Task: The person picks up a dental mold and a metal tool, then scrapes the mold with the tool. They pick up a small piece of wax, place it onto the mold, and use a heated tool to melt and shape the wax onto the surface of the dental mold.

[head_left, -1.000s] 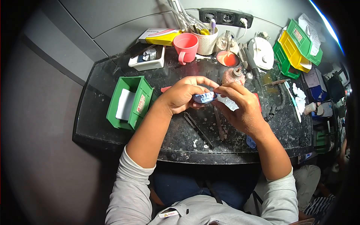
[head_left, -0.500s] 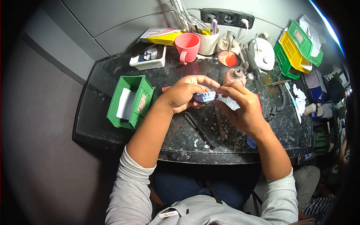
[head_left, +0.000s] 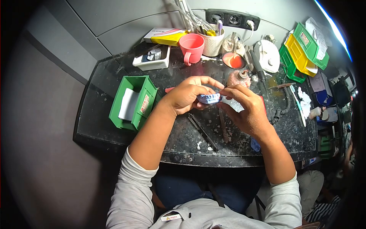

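Note:
A small blue-and-white dental model [head_left: 209,99] is held above the black bench. My left hand [head_left: 187,96] grips it from the left, with the thumb behind it and fingers underneath. My right hand [head_left: 244,102] is at its right side, thumb and fingertips bent in close to the edge; whether they grip the model or something small is hidden. Under the right palm lies a crumpled clear plastic piece [head_left: 233,104]. Below the hands are metal tweezers [head_left: 203,132] and a slim knife-like tool [head_left: 223,126]. A blue lump [head_left: 255,144] lies beside my right forearm.
At left stands a green bin [head_left: 146,108] with paper inside. Along the back are a white tray [head_left: 152,65], a pink mug [head_left: 191,47], a tool basket [head_left: 213,45] and a bowl of pink material [head_left: 233,60]. A handpiece [head_left: 257,65] and toothbrush [head_left: 298,103] lie right.
The right fingertips have shifted slightly off the model's right edge, and a little more of its front shows. The left hand keeps its hold.

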